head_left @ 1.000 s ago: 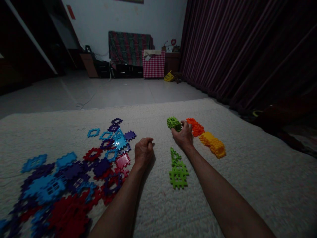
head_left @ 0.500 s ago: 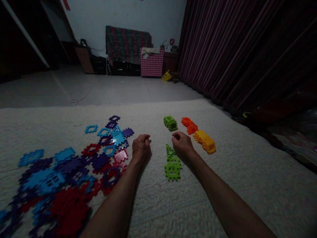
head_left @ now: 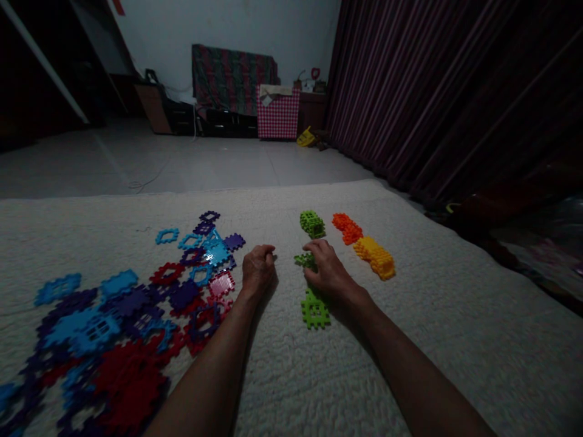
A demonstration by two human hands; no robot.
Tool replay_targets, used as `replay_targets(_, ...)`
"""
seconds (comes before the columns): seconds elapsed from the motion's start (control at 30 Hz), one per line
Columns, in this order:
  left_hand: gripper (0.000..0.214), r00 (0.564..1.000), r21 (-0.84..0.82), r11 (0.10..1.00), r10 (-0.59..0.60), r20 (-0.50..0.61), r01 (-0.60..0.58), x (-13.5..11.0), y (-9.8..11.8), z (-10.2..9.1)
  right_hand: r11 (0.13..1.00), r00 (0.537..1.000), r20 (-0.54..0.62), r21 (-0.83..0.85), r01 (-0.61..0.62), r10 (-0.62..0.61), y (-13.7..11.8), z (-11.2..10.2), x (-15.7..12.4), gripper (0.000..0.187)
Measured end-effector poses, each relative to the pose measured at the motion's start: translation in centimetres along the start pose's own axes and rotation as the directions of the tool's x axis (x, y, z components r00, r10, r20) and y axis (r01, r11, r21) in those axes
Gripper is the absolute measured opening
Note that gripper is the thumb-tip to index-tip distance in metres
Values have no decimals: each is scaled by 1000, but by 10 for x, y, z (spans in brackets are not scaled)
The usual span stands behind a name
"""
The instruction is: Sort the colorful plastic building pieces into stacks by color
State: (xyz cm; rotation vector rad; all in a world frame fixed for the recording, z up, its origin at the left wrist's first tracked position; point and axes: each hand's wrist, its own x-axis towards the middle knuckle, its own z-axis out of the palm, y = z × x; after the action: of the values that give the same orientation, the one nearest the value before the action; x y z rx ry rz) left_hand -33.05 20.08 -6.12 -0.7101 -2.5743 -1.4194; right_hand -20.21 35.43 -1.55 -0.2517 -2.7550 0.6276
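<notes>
My right hand has its thumb and fingers around a green interlocking plastic piece, whose toothed edge sticks out to the left. Just below that hand, more green interlocking pieces lie flat on the quilted cover, partly hidden by it. A stack of green pieces stands beyond my fingertips. My left hand rests on the cover with its fingers curled in, and nothing shows in it. It lies to the right of a pink piece.
Orange pieces and a yellow stack sit to the right. Many blue, purple and red pieces spread across the left side. Beyond the quilted cover are a tiled floor and a dark curtain.
My right hand has come down and slightly left, its fingers closing around a green piece that now points left above the others. My left hand stays in place.
</notes>
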Motion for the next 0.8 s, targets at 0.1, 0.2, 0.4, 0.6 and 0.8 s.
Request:
replay_targets(0.1, 35, 1000, 3, 1000, -5, -3, 5, 0, 0, 0, 999, 993, 112, 19, -49, 47, 4, -19, -7, 38)
replay_targets(0.2, 35, 1000, 11, 1000, 2, -5, -2, 0, 0, 0, 994, 924, 366, -9, -112, 108, 0, -39, -19, 42)
replay_targets(0.4, 34, 1000, -3, 1000, 1, -11, -1, 1, 0, 0, 986, 864, 484, -150, -73, 138, -24, -46, -28, 51)
replay_targets(0.6, 35, 1000, 8, 1000, 4, -12, -4, 0, -3, 1, 996, 846, 527, -70, -46, 76, -18, -37, -22, 40)
replay_targets(0.8, 35, 1000, 11, 1000, 5, -9, -5, 0, 0, 0, 962, 799, 600, 235, -140, -30, 5, -54, -9, 31)
